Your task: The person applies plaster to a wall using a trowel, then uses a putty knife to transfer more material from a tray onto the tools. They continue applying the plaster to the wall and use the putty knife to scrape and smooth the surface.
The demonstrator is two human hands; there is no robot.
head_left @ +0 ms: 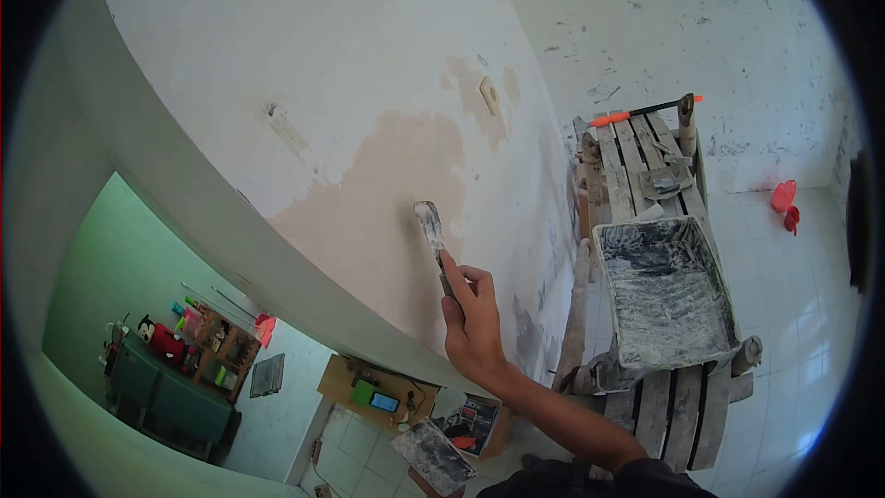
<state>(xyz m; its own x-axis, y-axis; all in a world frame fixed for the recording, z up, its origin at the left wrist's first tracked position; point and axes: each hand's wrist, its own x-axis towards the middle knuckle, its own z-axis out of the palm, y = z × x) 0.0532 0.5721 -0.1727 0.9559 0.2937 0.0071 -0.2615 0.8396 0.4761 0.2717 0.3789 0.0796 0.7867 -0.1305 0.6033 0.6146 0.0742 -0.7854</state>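
My right hand [475, 327] is closed around the handle of a putty knife [429, 224], its index finger stretched along the tool. White filler coats the blade, which is close over the damp beige patch [396, 171] on the white wall [304, 28]. Low in the view, my left hand [426, 487] grips a flat filler-smeared plate [436, 455] from below. Only a little of that hand shows beneath the plate's edge.
To the right, a filler-caked tray [668, 300] rests on a slatted wooden bench [687, 415]. A flat trowel [666, 182] and an orange-black handled tool [636, 113] lie farther along it. A wooden table [336, 385] stands below. The wall ends at a left corner [212, 194].
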